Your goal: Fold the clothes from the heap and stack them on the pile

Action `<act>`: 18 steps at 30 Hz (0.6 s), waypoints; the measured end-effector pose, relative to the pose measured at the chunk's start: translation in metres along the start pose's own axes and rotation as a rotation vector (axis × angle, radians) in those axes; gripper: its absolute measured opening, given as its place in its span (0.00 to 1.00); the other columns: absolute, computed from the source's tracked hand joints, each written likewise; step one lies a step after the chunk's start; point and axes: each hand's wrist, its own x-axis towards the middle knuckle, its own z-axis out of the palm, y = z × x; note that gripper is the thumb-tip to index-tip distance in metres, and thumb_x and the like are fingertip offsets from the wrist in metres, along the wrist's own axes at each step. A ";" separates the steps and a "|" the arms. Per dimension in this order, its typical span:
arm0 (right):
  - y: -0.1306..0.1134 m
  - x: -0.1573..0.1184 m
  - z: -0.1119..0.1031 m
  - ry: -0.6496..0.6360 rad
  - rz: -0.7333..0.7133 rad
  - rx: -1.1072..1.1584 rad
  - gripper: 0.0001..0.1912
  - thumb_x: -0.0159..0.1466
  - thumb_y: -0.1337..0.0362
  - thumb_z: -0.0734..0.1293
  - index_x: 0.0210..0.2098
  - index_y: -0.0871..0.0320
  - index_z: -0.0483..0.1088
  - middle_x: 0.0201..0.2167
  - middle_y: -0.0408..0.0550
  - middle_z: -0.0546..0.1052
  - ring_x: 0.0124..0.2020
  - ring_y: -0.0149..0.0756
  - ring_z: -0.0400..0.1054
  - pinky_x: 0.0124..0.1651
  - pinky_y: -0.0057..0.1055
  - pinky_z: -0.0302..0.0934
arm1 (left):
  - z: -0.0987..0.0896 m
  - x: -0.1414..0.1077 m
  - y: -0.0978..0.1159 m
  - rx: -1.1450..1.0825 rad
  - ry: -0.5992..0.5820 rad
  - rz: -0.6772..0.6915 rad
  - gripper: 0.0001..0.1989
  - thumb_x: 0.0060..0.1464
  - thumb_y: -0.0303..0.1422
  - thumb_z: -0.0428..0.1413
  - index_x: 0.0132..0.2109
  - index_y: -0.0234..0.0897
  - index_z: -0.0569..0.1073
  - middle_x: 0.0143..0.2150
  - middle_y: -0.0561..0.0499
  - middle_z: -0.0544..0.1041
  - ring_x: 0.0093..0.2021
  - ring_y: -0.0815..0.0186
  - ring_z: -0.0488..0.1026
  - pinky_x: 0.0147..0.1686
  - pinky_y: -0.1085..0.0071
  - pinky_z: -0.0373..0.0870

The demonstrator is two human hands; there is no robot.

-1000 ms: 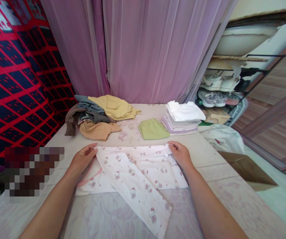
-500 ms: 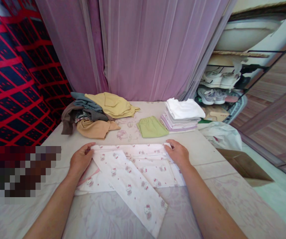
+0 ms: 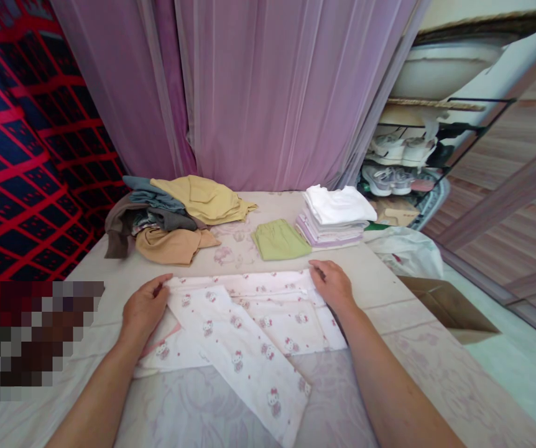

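A white pajama top [image 3: 268, 320] with a small pink cat print lies partly folded in front of me. One of its sleeves [image 3: 258, 367] slants across it towards the near right. At the far left corner, my left hand [image 3: 145, 308] pinches the folded edge between thumb and fingers. My right hand [image 3: 334, 285] is closed on the far right corner of the same edge. Just beyond the top lie folded light green pants [image 3: 281, 239]. Beside them stands a stack of folded clothes [image 3: 337, 214], white on top and lilac below.
A loose heap of clothes [image 3: 165, 218], yellow, orange, grey and brown, lies at the back left of the patterned bed surface [image 3: 170, 410]. Purple curtains [image 3: 268, 93] hang behind. On the right are a shoe rack [image 3: 403, 149], a plastic bag [image 3: 412, 252] and a cardboard box [image 3: 449, 308].
My view has turned slightly right, so everything sits a little further left. Both hands still hold the far edge of the pajama top, which lies nearly the same.
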 end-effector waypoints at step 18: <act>0.006 0.003 0.012 0.066 -0.027 0.020 0.19 0.60 0.54 0.57 0.42 0.58 0.72 0.36 0.52 0.77 0.36 0.43 0.69 0.40 0.38 0.61 | -0.005 0.008 -0.021 -0.646 -0.077 -0.160 0.24 0.44 0.39 0.57 0.50 0.36 0.73 0.41 0.48 0.75 0.27 0.71 0.69 0.20 0.78 0.61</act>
